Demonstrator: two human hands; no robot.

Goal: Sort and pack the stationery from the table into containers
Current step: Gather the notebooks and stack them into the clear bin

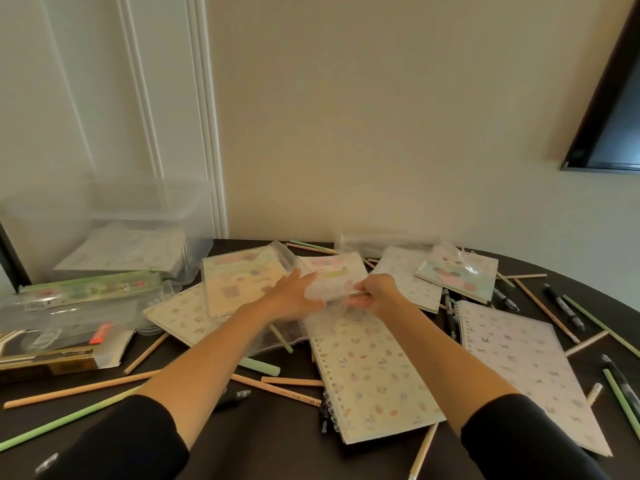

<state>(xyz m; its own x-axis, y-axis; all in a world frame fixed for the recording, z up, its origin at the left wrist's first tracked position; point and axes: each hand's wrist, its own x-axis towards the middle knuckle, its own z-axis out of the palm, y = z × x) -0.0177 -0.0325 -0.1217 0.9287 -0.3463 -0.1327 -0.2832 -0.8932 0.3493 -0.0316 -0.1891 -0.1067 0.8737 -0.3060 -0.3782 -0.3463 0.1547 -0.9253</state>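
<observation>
Reaching forward over the dark table (263, 445), both bare forearms come out of black sleeves and meet at a clear plastic packet (330, 289) in the middle of the pile. The left hand (294, 296) has its fingers straight and a little spread, and it lies against the left end of the packet. The right hand (379, 294) has its fingers curled and pinches the right end of the same packet. The packet is blurred, so I cannot tell what is inside it. It sits above a notebook with a pink and green cover.

Just in front of the hands lies a spiral notebook (370, 372) with pastel spots, and to its right a butterfly notebook (526, 372), which touches it. A wrapped notebook (239, 285) stands tilted beside the left hand. A small wrapped notepad (457, 273) lies behind the right hand, on top of another spotted notebook.

At the far left stands a clear box (138, 209) with flat patterned sheets or books inside. Near it, at the left edge, are clear pencil cases (69, 306), stacked. Loose pencils lie around the notebooks, among them a wooden pencil (277, 388) between the arms and a green pencil (69, 420) near the left sleeve. A black pen (562, 306) lies on the right side.
</observation>
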